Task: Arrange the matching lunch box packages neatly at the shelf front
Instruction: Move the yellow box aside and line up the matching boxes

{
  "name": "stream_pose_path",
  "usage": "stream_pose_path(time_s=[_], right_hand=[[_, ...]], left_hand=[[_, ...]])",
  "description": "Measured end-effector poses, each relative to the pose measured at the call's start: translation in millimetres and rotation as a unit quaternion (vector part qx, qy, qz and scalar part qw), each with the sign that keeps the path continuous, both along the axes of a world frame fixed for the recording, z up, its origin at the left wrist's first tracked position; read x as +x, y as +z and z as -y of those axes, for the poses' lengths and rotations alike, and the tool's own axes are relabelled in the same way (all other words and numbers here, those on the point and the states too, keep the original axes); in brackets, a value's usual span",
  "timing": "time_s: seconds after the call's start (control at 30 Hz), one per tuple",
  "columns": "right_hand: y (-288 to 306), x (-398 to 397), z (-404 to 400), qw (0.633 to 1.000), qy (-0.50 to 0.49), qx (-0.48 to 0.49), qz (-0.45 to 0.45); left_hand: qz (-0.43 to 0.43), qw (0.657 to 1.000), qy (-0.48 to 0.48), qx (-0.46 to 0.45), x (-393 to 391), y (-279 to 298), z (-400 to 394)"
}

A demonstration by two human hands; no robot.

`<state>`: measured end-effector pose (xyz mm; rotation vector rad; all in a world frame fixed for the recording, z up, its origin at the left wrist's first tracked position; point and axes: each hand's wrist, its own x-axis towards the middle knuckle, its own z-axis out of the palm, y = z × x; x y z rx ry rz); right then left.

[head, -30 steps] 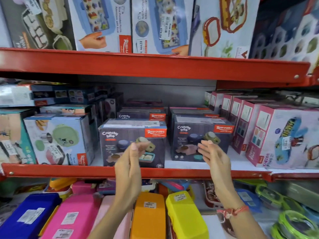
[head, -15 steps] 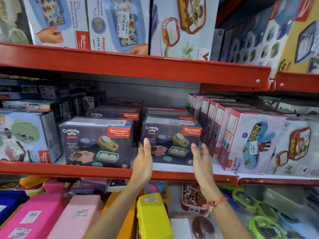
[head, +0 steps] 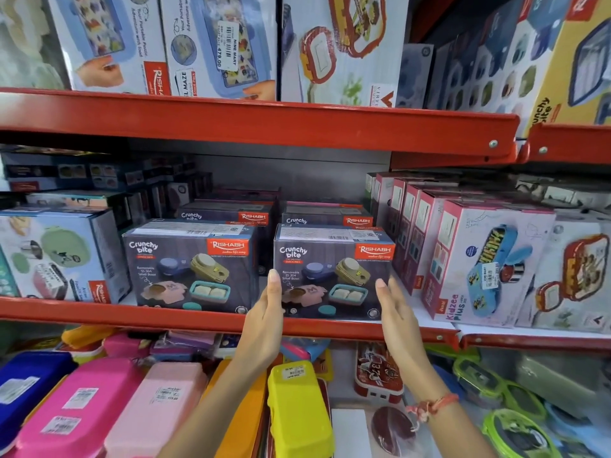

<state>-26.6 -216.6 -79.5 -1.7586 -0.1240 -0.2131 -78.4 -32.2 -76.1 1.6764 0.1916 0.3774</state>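
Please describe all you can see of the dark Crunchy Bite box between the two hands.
The right Crunchy Bite box is dark grey-purple cardboard, upright at the shelf edge. Its front shows lunch containers and a red Rishabh label; white stickers lie on top. The left hand and right hand flank its lower corners, open. A twin box stands apart, leftward.

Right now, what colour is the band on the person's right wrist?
Pinkish-orange, a thin band, seen best in the head view.

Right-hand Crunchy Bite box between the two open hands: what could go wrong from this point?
1. The right Crunchy Bite box sits close to the red shelf lip; pulled further by the left hand and right hand, it could tip onto the yellow lunch box below.
2. Sliding it sideways could bump the left Crunchy Bite box or the pink Kidzee Plus box, spoiling the row.
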Motion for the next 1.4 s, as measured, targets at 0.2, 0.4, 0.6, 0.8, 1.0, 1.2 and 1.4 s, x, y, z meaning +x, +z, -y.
stream_pose_path(time_s=[0.2,0.4,0.6,0.8,1.0,1.2,1.4], right_hand=[[-1,-12,1,1.0,-0.01,0.012,0.012],[-2,-18,1,1.0,-0.015,0.008,0.011],[-1,-21,1,1.0,-0.019,-0.008,0.007],[0,-20,2,0.999,-0.016,-0.032,0.011],[2,-18,1,0.998,-0.02,-0.063,0.001],[5,-19,2,0.996,-0.013,-0.084,-0.01],[18,-32,-7,0.991,-0.101,-0.065,0.062]], left_hand=[[-0.005,1.0,-0.003,-0.005,-9,3,-1],[-0.025,1.0,-0.01,0.003,-14,2,-2],[-0.034,0.999,-0.006,-0.001,-15,1,-2],[-0.046,0.999,-0.003,0.018,-17,-1,-3],[-0.056,0.998,-0.006,0.036,-29,8,-2],[-0.049,0.998,-0.027,0.022,-31,10,-5],[-0.046,0.995,-0.042,0.084,-42,21,-13]])
